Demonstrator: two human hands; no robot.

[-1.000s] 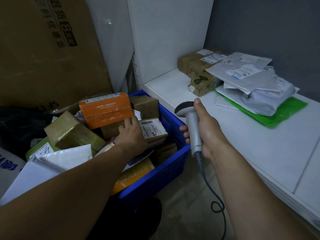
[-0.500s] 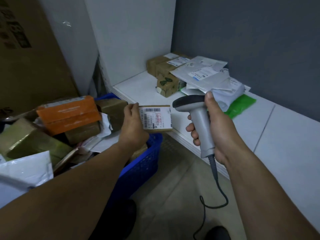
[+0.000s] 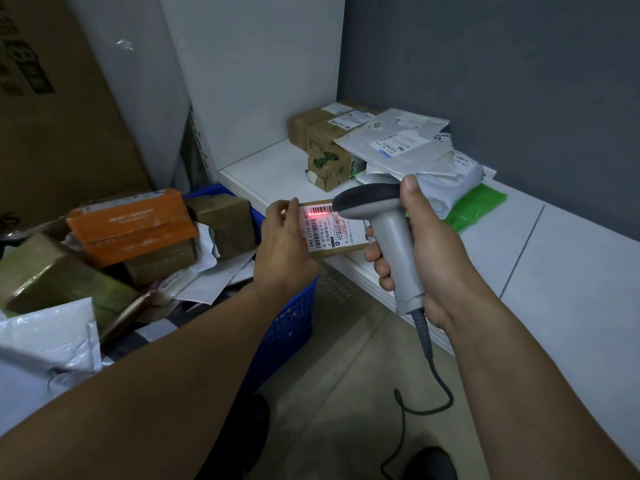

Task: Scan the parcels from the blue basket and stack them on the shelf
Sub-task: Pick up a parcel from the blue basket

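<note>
We pinch small brown cardboard parcel [image 3: 334, 237] label-up, left hand [image 3: 282, 252]; right hand [image 3: 431, 261] grips grey plastic scanner [image 3: 393, 237], apparently mid-read.

A big printed cardboard carton [image 3: 52, 126] stands at left, a dark grey wall [image 3: 502, 81] at right, pale tiled floor [image 3: 346, 375] below.

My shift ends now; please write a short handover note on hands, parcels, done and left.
Left hand holds a small brown parcel, label toward the scanner.
Right hand grips the scanner; its red line lies on the barcode.
Blue basket holds many parcels.
Done: a pile of boxes and mailers lies on the shelf.
Left: shelve this parcel, then scan the rest.
</note>
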